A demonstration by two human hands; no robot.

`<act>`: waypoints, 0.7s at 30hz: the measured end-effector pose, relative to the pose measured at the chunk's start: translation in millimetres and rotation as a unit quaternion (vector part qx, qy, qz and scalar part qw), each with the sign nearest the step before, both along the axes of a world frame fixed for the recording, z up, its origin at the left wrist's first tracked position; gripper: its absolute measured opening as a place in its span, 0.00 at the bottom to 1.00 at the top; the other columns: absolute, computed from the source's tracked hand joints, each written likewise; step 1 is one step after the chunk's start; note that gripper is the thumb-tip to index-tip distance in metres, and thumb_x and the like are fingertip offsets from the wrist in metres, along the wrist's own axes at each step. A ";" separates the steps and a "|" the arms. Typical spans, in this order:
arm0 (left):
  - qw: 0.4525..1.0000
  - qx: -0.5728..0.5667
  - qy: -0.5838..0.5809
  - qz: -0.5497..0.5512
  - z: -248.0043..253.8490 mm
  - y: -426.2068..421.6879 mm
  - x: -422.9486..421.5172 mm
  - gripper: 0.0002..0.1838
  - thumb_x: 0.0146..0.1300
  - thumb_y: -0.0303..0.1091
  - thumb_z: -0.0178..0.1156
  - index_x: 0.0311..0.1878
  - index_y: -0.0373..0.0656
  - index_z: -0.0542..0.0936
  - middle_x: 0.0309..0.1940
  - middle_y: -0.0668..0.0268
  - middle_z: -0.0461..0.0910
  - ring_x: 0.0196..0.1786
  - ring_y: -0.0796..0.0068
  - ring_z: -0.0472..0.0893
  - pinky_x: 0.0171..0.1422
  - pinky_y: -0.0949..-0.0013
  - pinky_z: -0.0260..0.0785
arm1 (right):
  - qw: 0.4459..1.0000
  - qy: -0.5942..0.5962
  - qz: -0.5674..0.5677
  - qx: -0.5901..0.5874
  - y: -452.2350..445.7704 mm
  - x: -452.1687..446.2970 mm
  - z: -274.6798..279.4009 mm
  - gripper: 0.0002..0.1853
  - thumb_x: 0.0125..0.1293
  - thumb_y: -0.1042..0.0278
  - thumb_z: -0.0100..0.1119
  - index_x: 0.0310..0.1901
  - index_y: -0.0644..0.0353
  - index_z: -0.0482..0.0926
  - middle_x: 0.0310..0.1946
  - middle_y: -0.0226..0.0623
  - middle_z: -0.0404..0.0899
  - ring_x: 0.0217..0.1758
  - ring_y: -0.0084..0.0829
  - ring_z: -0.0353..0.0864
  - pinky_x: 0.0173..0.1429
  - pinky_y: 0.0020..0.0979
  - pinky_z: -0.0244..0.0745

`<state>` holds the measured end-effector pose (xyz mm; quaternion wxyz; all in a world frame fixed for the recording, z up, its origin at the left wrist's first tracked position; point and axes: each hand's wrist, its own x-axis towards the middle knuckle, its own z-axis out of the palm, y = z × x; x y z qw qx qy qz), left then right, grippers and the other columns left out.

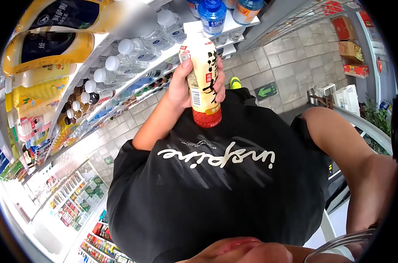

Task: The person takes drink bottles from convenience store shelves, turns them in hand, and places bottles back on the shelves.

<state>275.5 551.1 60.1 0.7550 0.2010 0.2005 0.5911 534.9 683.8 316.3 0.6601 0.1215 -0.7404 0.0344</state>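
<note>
Head camera: the left hand (181, 87) wraps around a cream-and-red bottle (203, 83); the right hand's state I cannot tell.

Bright overall; white glare washes out the lower left. Fisheye distortion bends the edges into black corners, and a grey blur smears the upper left.

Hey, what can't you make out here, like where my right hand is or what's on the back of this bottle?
All in the head view:
- Right hand: beyond the dark right edge; only the right arm shows.
- Bottle: its back is turned away.
- Left hand: palm hidden behind the bottle.
- Yellow shoe: mostly covered by dark clothing.
- Far shelf goods, lower left: labels too small to read.
</note>
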 end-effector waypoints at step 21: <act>0.999 0.013 0.026 -0.019 4.3 0.1 -5.3 0.50 0.55 0.81 0.62 0.57 0.40 0.67 0.27 0.62 0.75 0.24 0.62 0.79 0.33 0.61 0.74 | 0.995 -0.089 0.036 0.020 26.4 -24.8 -9.3 0.25 0.85 0.51 0.36 0.79 0.35 0.66 0.79 0.33 0.63 0.63 0.32 0.76 0.50 0.35 0.74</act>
